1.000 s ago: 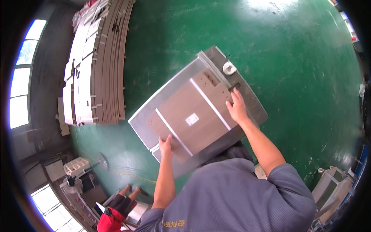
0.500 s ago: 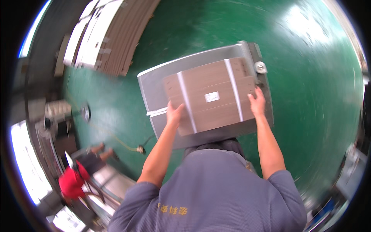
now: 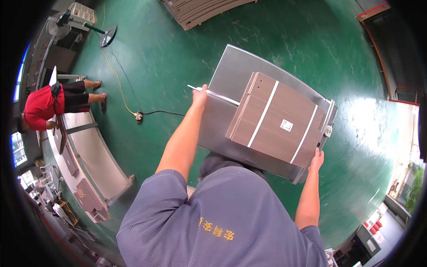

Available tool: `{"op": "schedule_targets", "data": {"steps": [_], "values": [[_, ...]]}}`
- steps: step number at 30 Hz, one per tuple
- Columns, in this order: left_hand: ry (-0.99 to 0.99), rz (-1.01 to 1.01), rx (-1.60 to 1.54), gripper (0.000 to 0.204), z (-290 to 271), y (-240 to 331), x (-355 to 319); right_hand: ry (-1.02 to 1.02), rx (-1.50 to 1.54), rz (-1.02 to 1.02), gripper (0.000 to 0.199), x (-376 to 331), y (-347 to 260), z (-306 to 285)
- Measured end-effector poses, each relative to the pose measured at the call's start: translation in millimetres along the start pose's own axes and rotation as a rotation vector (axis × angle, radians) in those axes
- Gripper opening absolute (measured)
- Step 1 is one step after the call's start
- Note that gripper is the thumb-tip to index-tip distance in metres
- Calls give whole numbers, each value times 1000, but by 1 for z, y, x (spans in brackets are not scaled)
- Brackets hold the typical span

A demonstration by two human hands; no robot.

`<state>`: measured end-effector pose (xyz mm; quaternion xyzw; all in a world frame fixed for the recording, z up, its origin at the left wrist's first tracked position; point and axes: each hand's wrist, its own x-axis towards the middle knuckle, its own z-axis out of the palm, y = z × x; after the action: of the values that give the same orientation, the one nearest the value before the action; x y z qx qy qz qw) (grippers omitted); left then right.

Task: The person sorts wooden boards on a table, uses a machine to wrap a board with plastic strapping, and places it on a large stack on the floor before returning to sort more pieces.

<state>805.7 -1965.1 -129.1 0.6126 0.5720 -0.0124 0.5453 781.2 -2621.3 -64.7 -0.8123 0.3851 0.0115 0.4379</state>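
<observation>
The person carries a stack of brown boards, bound with two white straps, which lies on a grey metal sheet. The whole load is held out in front of the body, above the green floor, and it is tilted in the picture.

The left hand is at the left edge of the load, where a thin white strip runs. Its grip is closed on this edge, the fingers over the top, and the boards begin just to the right of it. The right hand is at the opposite lower right corner, under the edge of the sheet. It touches and supports the corner from below, but I cannot tell whether its fingers are curled around the edge. So the boards lie between the two hands, nearer to the right one.

On the left, well apart, a person in a red shirt stands beside a long grey counter. A yellow cable lies on the floor.
</observation>
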Motion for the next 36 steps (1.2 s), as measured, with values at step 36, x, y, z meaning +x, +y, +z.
{"op": "schedule_targets", "data": {"steps": [36], "values": [[-690, 1307, 926, 21, 53, 191, -300, -770, -270, -741, 32, -158, -187, -39]]}}
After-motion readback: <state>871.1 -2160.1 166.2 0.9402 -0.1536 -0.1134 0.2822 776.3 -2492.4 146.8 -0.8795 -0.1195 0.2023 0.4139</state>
